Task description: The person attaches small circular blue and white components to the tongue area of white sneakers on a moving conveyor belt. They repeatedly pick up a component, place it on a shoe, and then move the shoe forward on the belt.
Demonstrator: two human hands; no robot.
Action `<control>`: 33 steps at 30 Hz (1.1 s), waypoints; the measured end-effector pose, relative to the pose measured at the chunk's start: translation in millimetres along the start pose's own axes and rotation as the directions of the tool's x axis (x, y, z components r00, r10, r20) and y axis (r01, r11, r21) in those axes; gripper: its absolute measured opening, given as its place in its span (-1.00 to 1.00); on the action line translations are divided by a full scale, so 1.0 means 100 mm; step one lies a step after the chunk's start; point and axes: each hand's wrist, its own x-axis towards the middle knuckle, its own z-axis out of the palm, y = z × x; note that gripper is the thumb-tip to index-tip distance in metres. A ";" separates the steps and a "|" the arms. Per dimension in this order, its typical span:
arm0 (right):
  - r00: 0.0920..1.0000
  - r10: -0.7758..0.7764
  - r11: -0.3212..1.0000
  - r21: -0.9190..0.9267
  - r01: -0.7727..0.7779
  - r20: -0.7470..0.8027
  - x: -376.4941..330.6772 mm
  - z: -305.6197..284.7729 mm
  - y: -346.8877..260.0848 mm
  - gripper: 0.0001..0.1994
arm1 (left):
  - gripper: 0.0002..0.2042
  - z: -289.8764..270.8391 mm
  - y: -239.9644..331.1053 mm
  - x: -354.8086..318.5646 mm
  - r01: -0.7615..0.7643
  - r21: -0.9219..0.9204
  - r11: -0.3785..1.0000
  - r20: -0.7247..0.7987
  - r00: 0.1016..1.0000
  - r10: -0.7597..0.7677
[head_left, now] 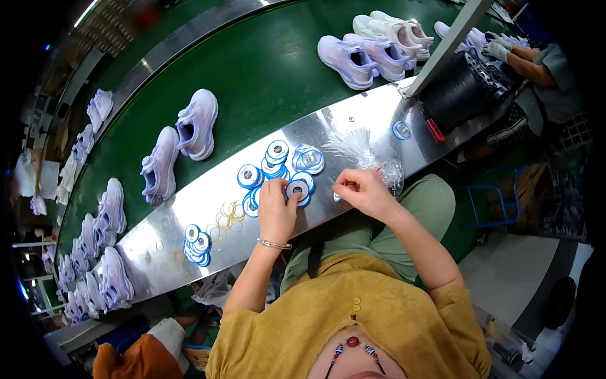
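Curving across most of the view, the green conveyor belt carries pale lilac sneakers in pairs, with more lined up along its left bend and a group at the upper right. Along its near edge runs a shiny metal ledge, which serves as the work surface. At the far right of it stands a large black thread cone, and another person's arm reaches in beyond that. On the ledge, a loose spread of round blue-and-white tags lies before the seated person, a clear plastic bag beside them, and 1 small stack of tags sits apart to the left near some thin yellow rubber bands. By the look of it, 1 bundle is gathered and most tags remain unsorted. The left hand rests flat, fingers pressing a tag. The right hand is curled narrow, pinching something small I cannot make out.
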 end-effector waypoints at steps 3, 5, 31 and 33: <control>1.000 -0.019 0.997 -0.071 0.018 -0.018 -0.01 0.03 -0.07 -0.83 | -0.76 0.02 -0.02 0.04 0.077 -0.218 0.973 0.039 0.997 -0.071; 1.000 -0.010 0.997 -0.077 0.010 0.000 -0.03 0.03 -0.12 -0.83 | -0.78 0.01 -0.10 0.03 0.156 -0.343 0.926 0.109 0.986 -0.125; 0.995 -0.042 0.992 -0.121 0.030 -0.096 0.16 0.02 -0.28 -0.86 | -0.87 0.19 0.39 0.18 0.225 -0.795 0.563 0.192 0.974 -0.118; 0.993 -0.068 0.990 -0.129 0.054 -0.102 0.18 0.03 -0.22 -0.89 | -0.86 0.18 0.39 0.18 0.225 -0.760 0.609 0.199 0.974 -0.112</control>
